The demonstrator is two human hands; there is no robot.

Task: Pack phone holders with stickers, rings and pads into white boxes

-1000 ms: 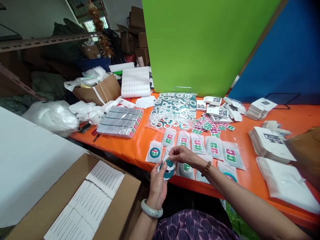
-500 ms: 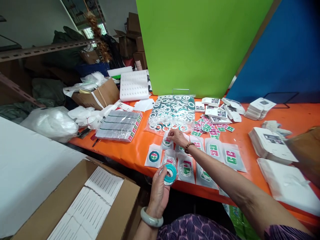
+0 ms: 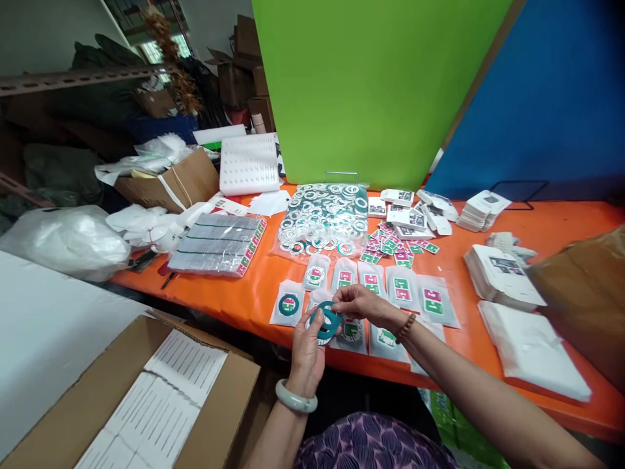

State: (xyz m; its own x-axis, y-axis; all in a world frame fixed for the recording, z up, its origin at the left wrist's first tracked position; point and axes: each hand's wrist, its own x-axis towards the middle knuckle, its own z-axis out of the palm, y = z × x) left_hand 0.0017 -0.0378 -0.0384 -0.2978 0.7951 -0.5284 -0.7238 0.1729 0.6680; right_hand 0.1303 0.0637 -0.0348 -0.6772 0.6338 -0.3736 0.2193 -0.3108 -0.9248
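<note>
My left hand (image 3: 306, 352) holds a small stack of teal ring stickers (image 3: 326, 324) over the front edge of the orange table (image 3: 551, 228). My right hand (image 3: 360, 302) pinches the top ring of that stack with thumb and forefinger. Just beyond my hands lie two rows of small clear packets (image 3: 402, 286) with green and pink labels, and one packet with a teal ring (image 3: 288, 305) at the left end. A clear bag of many ring stickers (image 3: 325, 218) lies further back.
Loose green and pink labels (image 3: 398, 242) and stacks of white cards (image 3: 500, 277) cover the table's right half. A wrapped grey pack (image 3: 217, 236) lies left. An open cardboard box (image 3: 146, 404) with white sheets stands at lower left. Green and blue boards (image 3: 371, 85) rise behind.
My right hand reached out to the far row of packets, then came back to the ring stack in my left hand. The view shifted slightly to the right.
</note>
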